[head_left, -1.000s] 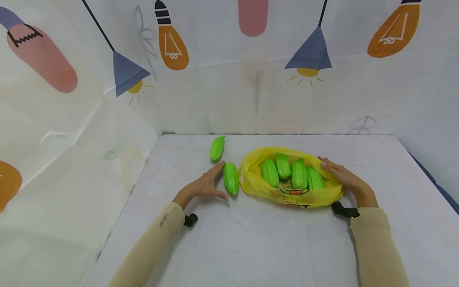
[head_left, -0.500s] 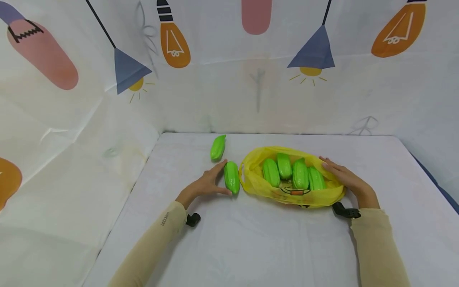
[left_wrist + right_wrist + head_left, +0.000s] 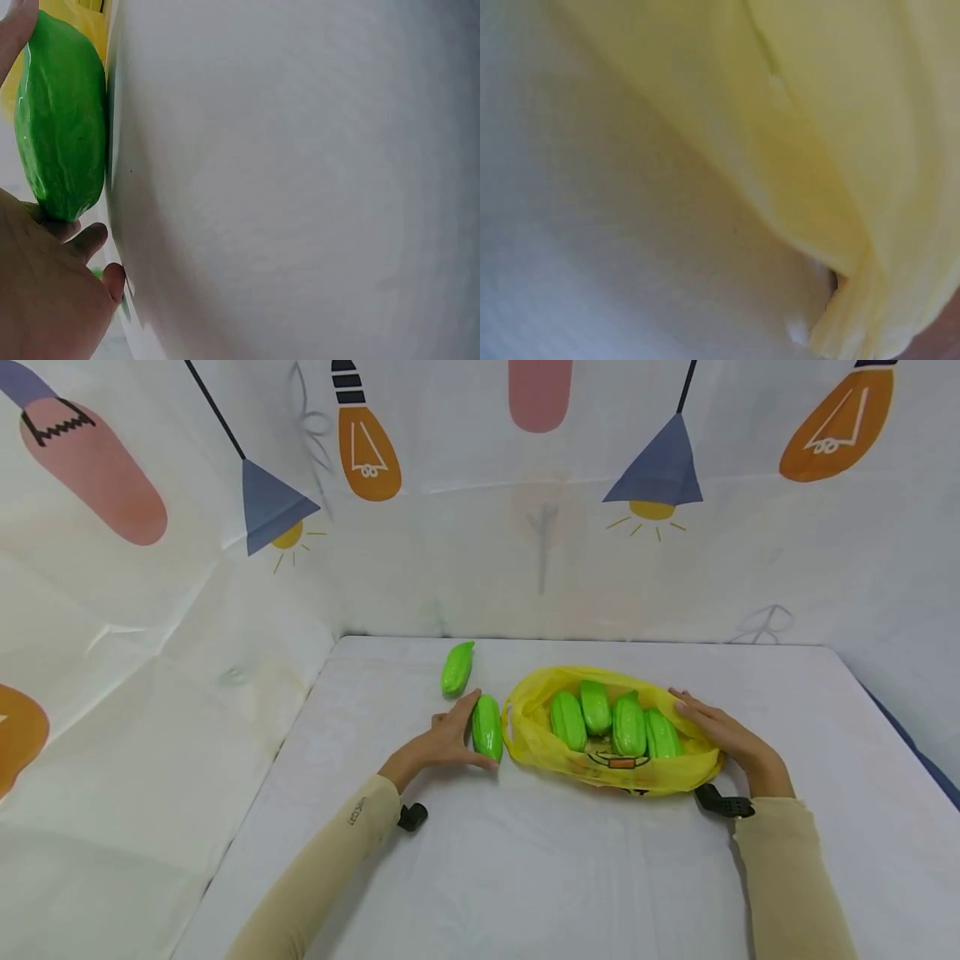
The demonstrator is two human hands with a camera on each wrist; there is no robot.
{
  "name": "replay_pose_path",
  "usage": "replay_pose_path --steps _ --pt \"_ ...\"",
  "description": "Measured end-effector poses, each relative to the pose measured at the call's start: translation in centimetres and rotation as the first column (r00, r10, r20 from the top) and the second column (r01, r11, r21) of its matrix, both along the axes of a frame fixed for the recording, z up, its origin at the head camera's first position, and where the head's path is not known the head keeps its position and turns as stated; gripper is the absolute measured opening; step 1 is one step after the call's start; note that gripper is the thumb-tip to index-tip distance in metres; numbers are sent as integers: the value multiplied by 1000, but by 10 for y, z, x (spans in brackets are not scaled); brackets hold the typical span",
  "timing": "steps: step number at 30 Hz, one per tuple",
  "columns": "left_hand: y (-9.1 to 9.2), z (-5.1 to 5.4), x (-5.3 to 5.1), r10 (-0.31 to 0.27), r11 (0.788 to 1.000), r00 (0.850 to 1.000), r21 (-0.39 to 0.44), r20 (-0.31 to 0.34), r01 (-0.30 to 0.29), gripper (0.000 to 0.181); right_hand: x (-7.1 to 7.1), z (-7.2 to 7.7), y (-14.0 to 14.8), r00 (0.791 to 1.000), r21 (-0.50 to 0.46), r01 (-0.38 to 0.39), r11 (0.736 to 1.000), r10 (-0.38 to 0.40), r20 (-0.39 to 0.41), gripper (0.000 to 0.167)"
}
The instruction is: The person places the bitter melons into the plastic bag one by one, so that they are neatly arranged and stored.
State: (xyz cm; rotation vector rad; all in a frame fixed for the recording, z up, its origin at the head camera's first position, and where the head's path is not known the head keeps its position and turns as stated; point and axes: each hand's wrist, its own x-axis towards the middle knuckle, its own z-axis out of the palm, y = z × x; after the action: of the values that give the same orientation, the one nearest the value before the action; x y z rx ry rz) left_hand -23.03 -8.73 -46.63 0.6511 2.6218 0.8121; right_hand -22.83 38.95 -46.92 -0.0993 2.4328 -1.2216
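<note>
My left hand (image 3: 446, 739) spans a glossy green oblong vegetable (image 3: 487, 728), its thumb at the near end and fingers at the far end. In the left wrist view the same green vegetable (image 3: 61, 120) sits between thumb and fingertips, touched at both ends. Just to its right lies a yellow plastic bag (image 3: 555, 758), mouth open upward, with several like green vegetables (image 3: 628, 725) inside. Along the bag's right side rests my right hand (image 3: 731, 739), fingers extended; its thumb is hidden. The right wrist view is filled mostly by yellow bag film (image 3: 817, 150).
Another green vegetable (image 3: 457, 669) lies farther back on the white-covered table (image 3: 570, 868). Behind and to the left hangs a white sheet (image 3: 465, 560) printed with lamps and bulbs.
My left hand has moved slightly right and closed in on the near green vegetable, its thumb now at the lower end. The right hand and bag have stayed put.
</note>
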Motion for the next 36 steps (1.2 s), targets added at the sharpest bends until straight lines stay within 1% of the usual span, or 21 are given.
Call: replay_pose_path --steps 6,10,13,15,18,20,25,28,32,34,36 --pt "-2 -3 1 49 999 998 18 49 -50 134 2 1 -2 1000 9 2 1000 -2 -2 77" --pt "-5 0 1 70 997 996 27 52 -71 133 -1 3 -5 1000 8 -1 1000 1 -7 78" --pt "-6 1 1 87 995 994 40 61 -89 131 -2 1 -6 1000 -2 -7 1000 7 -10 77" --pt "-6 1 2 82 995 995 48 59 -85 130 -1 0 -5 1000 -8 -11 1000 11 -13 76" --pt "-4 -1 2 54 996 997 68 52 -58 129 1 -1 -2 1000 -10 -15 1000 15 -20 74" --pt "-4 -1 2 47 996 998 71 50 -51 130 1 0 -1 999 -13 -23 1000 22 -31 73" --pt "-3 -3 3 75 995 994 66 73 -80 132 1 1 0 998 -18 -39 999 38 -50 73" --pt "-3 -2 2 72 994 995 77 72 -77 133 2 2 0 998 -12 -31 999 31 -52 75" --pt "-3 0 -2 73 992 996 98 46 -78 134 2 1 1 998 -18 -24 1000 23 -55 76" --pt "-3 3 -4 94 988 995 120 25 -96 134 3 1 2 998 -30 -30 999 28 -57 76" --pt "-1 11 -8 108 982 994 157 2 -106 132 3 1 2 998 -35 -31 999 29 -57 76"
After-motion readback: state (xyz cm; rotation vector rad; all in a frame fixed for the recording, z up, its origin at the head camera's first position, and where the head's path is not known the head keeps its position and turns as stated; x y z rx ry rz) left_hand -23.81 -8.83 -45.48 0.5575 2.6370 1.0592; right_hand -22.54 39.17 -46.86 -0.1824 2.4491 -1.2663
